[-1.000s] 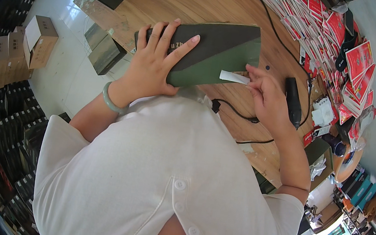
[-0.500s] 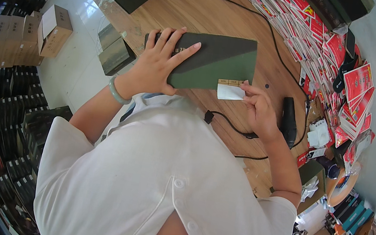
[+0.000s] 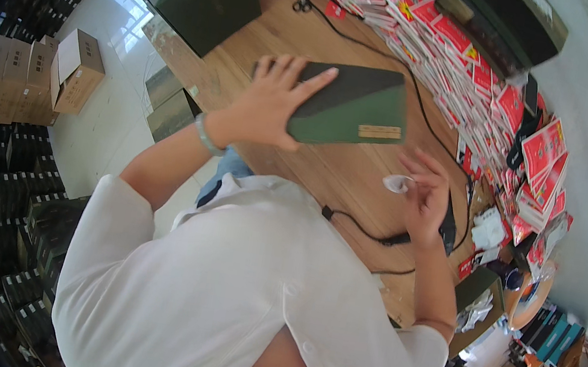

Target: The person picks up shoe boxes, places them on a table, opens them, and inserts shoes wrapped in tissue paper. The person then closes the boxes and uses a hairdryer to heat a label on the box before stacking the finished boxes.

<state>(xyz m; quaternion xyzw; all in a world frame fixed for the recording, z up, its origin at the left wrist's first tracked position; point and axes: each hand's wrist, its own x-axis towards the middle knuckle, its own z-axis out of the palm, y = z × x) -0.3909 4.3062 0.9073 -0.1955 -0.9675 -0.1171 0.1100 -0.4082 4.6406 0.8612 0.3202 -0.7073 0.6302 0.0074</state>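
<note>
A dark green box [image 3: 355, 105] with a slanting brown-black part is at the middle of the table. My left hand [image 3: 271, 108] grips its left end, with fingers spread over the top and the thumb at the near edge. Near the box's right end a small gold label [image 3: 379, 132] lies flat on the green. Just right of the box, and apart from it, my right hand [image 3: 426, 199] pinches a curled piece of white paper [image 3: 396, 183] between thumb and fingers; its other fingers stretch loosely outward.
Behind my right hand lies a black hair dryer [image 3: 448, 229], partly hidden. A black cable [image 3: 418, 88] winds across the wooden table [image 3: 272, 24]. Many red-and-white packets [image 3: 470, 73] are heaped along the far right. A larger green box [image 3: 210, 4] stands far left, near scissors [image 3: 301, 5].
The white paper, earlier flat against the label's near edge, has come off the box and curled. My right hand has moved right and nearer with it. The box has shifted slightly right.
</note>
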